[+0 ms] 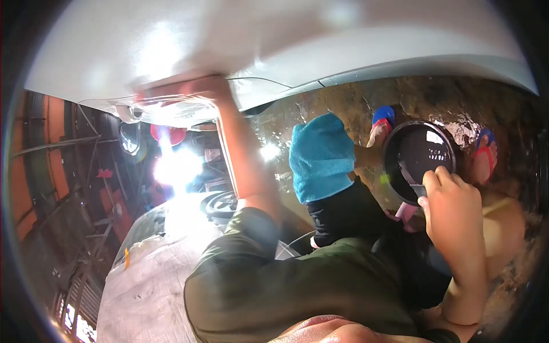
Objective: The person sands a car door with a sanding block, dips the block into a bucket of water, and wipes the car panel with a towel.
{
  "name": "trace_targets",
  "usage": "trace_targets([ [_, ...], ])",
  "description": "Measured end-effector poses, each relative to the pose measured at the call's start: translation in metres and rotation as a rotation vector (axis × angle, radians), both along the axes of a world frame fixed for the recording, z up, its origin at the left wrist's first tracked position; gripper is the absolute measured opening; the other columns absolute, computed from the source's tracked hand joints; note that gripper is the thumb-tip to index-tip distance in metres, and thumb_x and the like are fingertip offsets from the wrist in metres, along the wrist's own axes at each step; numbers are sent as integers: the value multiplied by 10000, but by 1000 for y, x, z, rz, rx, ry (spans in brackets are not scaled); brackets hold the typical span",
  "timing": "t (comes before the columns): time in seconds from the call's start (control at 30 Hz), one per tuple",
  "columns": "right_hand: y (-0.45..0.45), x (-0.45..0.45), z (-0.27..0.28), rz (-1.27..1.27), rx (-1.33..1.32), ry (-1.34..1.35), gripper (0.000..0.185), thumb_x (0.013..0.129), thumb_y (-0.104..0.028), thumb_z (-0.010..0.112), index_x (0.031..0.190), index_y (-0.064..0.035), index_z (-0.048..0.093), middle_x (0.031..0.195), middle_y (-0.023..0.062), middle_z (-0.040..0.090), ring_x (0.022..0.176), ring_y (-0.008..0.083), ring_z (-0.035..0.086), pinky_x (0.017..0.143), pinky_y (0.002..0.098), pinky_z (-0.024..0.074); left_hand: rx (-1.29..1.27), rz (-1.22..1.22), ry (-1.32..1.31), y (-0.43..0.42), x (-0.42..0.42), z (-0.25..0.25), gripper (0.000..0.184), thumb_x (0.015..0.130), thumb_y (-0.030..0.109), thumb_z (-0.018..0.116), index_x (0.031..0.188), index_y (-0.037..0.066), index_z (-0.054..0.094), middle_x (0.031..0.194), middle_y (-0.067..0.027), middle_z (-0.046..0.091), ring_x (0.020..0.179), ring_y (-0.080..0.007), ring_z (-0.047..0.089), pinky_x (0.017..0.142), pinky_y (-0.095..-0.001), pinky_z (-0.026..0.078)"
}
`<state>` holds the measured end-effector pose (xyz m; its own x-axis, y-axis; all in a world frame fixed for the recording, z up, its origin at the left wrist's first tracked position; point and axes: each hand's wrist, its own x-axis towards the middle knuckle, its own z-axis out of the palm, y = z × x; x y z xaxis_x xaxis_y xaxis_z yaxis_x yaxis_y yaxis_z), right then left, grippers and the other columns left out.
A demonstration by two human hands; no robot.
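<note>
Wet ground [337, 97] bears a bucket [412, 147]; right grip [426, 190] pinches a grey piece [418, 188] alongside.

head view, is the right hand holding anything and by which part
The right hand holds a grey piece by its end; what it is cannot be told.

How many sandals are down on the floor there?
2 in view: the left sandal, left of the black bucket in the picture, and the right sandal, right of it. The body may hide others.
</note>
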<state>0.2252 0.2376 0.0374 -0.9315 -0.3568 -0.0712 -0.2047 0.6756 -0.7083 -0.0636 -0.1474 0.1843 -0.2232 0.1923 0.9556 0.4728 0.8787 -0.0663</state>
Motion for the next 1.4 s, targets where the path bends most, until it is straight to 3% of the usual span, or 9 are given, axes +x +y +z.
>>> trace_targets([
  [0.17,-17,-2,-12,-9,-6,-74,233,836,-78,749,971,-29,566,959,157,622,911,382,655,755,492,511,-33,122,-166,13,20,-152,1240,918,885,193,1586,-82,-203,1655,-356,-233,1559,-486,-205,1250,-627,-92],
  [0.33,-20,-9,-11,-12,20,-61,232,832,-71,756,990,-17,596,982,161,654,925,390,676,777,481,532,-167,162,-443,12,64,-155,1245,940,859,290,1594,-96,-166,1658,-376,-198,1560,-514,-181,1245,-642,-81],
  [0.43,-19,-18,-4,-23,49,-9,226,843,-73,755,993,-14,596,993,157,657,927,390,679,781,481,528,-421,184,-918,-6,118,-147,1221,955,802,403,1607,-123,-57,1685,-340,-160,1590,-448,-144,1258,-626,-45],
  [0.53,-24,-19,-3,-12,22,48,218,843,-73,755,989,-23,601,978,138,656,914,363,690,775,458,537,-610,149,-1216,-49,176,-130,892,1023,649,464,1633,21,290,1671,-246,324,1587,-391,229,1280,-563,65],
  [0.6,-30,-19,-4,48,-17,65,213,841,-71,754,990,-32,607,965,120,655,904,331,699,764,435,547,-175,113,-1182,-83,216,-141,730,1049,538,507,1590,58,410,1590,-224,471,1534,-381,360,1267,-505,205],
  [0.7,-39,-12,2,126,-17,-54,241,844,-84,755,1020,-44,595,1068,134,656,964,360,662,808,481,504,297,244,-1392,-104,271,-154,728,1023,460,604,1586,41,409,1608,-232,435,1525,-364,370,1235,-469,297],
  [0.93,-37,-5,18,139,-177,63,147,776,-26,753,872,-53,645,944,85,589,901,294,638,699,444,525,-101,543,-1023,-62,271,-158,666,959,391,711,1517,89,510,1613,-240,404,1503,-393,381,1220,-511,298],
  [1.03,-29,-5,22,118,-210,83,228,714,18,769,887,-54,639,946,90,588,909,305,633,708,449,530,-303,358,-1204,-80,268,-156,633,967,360,701,1510,93,517,1605,-220,415,1500,-412,366,1222,-518,292],
  [1.4,-25,-20,20,38,-420,84,281,821,57,697,1057,-44,582,1076,145,574,1003,395,643,809,508,517,-468,510,-1261,-45,282,-144,847,931,630,635,1603,166,408,1700,-220,220,1576,-481,128,1236,-685,87],
])
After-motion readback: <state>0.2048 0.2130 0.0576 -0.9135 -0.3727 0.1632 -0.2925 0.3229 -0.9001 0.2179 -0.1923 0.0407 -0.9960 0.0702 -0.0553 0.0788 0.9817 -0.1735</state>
